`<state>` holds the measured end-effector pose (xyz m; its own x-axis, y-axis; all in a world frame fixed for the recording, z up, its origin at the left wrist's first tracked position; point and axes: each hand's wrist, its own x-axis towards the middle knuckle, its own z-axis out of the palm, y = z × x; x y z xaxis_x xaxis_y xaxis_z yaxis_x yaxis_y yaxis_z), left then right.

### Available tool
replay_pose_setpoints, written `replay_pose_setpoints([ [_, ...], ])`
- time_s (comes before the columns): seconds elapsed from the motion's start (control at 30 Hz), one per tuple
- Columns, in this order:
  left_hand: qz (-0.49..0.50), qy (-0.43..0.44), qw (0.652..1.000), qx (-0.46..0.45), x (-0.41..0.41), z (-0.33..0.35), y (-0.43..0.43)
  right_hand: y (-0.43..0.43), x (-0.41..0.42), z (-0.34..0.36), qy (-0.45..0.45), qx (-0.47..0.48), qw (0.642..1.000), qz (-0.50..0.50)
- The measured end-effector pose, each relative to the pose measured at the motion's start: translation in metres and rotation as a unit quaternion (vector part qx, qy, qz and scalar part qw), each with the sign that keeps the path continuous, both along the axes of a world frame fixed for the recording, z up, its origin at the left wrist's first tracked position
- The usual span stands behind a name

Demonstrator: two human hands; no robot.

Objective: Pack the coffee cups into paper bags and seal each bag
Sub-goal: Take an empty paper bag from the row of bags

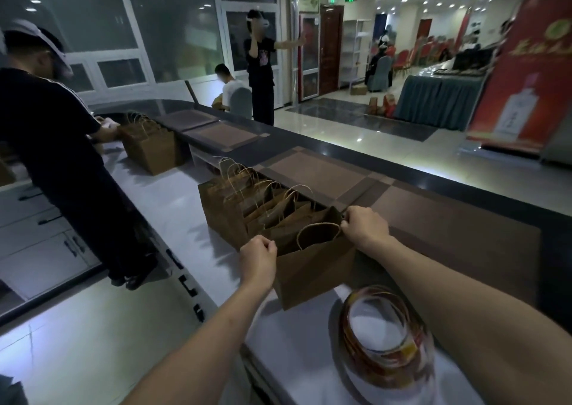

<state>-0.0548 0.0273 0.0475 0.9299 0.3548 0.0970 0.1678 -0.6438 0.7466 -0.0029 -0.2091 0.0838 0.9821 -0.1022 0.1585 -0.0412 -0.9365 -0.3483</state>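
Holds one brown paper bag (312,277) by its mouth with both hands. Pinches the left side of the rim with the left hand (258,257), fingers (270,245) curled and clenched on the paper edge. Pinches the far right corner of the rim with the right hand (365,226), fingers (346,222) curled on it, just beside the looped paper handle (318,229).

Bag upright on the white tabletop (185,216), mouth spread between the two hands; inside too dark to make out any contents. No telling from here whether a cup sits in it.

Just behind it, touching, a row of brown bags (235,209) with looped handles, all upright, running away along the foot of the dark raised ledge (325,172).

Nearer the camera, under the right forearm, a roll of clear tape (383,324) with red and yellow print, lying on the tabletop, apart from the held bag.

Farther along the tabletop to the left, a second cluster of bags (151,147), and a person in a dark shirt (55,132) bent over it, hands at the bags.

Beyond the ledge, on the shiny floor: a standing person in black (261,64) wearing a headset, one arm stretched out sideways; a seated person in white (227,86) just beside; a tall red banner (520,73) at the right edge; a cloth-covered table (433,101) next to it; red chairs (402,58) at the back.
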Motion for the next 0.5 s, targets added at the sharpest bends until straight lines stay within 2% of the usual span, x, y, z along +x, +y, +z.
replay_pose_setpoints([
  [0.5, -0.137, -0.062, 0.989, 0.009, -0.124, 0.021, 0.019, 0.008, -0.215, 0.007, -0.016, 0.039, 0.988, -0.146],
])
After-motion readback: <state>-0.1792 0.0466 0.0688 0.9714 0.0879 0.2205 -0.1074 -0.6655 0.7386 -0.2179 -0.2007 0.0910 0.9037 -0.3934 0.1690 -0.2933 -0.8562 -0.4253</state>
